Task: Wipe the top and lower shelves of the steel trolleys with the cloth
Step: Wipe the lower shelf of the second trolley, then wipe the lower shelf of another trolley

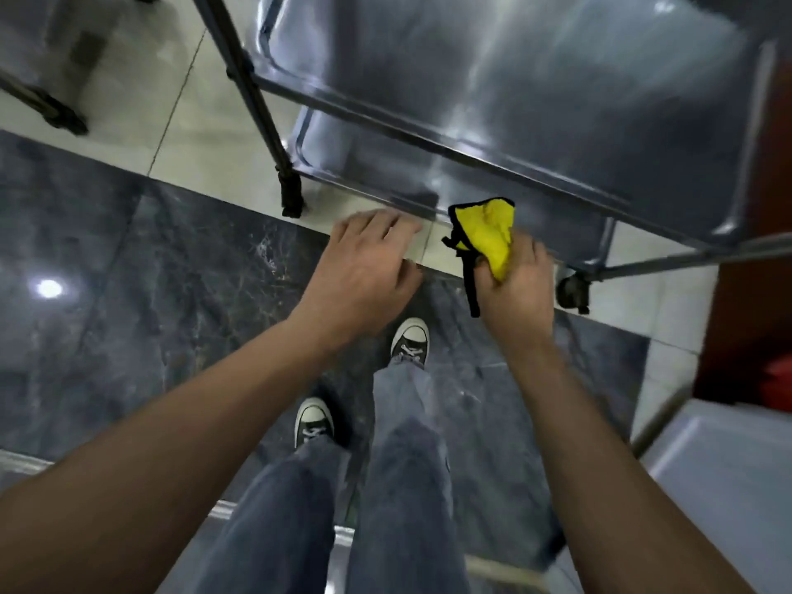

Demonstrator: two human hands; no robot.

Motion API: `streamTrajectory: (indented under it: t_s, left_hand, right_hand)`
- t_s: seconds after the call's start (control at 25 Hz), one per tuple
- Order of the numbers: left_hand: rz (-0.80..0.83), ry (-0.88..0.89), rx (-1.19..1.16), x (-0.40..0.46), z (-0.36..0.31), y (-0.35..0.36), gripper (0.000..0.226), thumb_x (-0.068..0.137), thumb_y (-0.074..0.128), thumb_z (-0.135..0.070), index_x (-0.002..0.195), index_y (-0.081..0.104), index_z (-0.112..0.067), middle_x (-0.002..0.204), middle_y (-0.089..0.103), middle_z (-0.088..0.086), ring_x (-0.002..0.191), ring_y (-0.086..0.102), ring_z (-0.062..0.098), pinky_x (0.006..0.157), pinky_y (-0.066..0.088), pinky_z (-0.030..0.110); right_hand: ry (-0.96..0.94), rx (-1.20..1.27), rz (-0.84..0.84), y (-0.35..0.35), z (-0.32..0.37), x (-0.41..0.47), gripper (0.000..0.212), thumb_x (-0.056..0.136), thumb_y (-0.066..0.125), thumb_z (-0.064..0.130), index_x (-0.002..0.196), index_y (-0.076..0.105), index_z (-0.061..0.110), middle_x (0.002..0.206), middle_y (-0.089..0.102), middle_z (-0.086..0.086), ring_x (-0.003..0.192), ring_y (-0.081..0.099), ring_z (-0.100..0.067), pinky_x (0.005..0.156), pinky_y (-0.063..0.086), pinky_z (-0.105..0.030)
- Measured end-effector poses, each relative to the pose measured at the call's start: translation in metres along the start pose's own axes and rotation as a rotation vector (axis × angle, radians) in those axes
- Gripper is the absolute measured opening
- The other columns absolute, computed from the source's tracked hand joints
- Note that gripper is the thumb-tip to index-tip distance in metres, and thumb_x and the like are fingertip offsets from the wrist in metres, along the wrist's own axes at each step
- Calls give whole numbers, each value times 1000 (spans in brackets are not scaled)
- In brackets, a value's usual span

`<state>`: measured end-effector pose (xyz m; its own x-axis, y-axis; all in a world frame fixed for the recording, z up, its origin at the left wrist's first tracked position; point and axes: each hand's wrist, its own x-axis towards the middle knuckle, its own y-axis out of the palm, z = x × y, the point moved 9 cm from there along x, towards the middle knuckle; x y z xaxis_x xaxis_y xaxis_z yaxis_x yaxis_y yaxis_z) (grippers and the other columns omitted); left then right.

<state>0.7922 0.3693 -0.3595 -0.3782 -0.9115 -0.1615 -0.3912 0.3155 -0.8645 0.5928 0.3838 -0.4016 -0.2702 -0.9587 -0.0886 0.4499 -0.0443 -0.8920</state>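
A steel trolley stands in front of me, its shiny top shelf (535, 87) filling the upper right of the head view. Below it the lower shelf (343, 152) shows at the left, near a black-capped leg (291, 195). My right hand (516, 289) is shut on a bunched yellow cloth (486, 231) with black trim, held just in front of the top shelf's near rail (428, 130). The cloth is apart from the steel. My left hand (364, 276) hovers beside it, fingers spread and holding nothing.
A second trolley's legs (55, 109) stand at the upper left. A pale shelf or tray (728, 473) sits at the lower right, next to a dark red cabinet (754, 293). A castor wheel (572, 291) is by my right hand. My feet stand on dark marble floor.
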Motion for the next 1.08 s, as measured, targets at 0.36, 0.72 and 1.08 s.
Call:
streamTrajectory:
  t_s: [0.36, 0.72, 1.08]
  left_hand:
    - [51, 201, -2, -93, -212, -163, 40, 97, 51, -27, 136, 55, -18, 133, 58, 4, 122, 51, 28, 110, 36, 43]
    - [64, 471, 108, -97, -451, -189, 28, 96, 52, -31, 122, 61, -24, 126, 60, -1, 119, 51, 25, 103, 35, 38]
    - [28, 568, 95, -48, -642, -150, 32, 100, 48, -33, 130, 56, -26, 135, 55, -4, 130, 45, 19, 114, 29, 36]
  right_hand:
    - [229, 103, -171, -273, 2, -137, 41, 86, 64, 34, 122, 61, 15, 105, 63, -11, 101, 55, -30, 83, 46, -39]
    - [305, 167, -368, -467, -96, -183, 42, 85, 66, 31, 124, 62, 16, 106, 64, -9, 100, 56, -28, 83, 43, -37]
    - [348, 167, -496, -603, -247, -169, 48, 85, 62, 37, 131, 59, 23, 107, 61, -3, 100, 54, -25, 82, 46, -37]
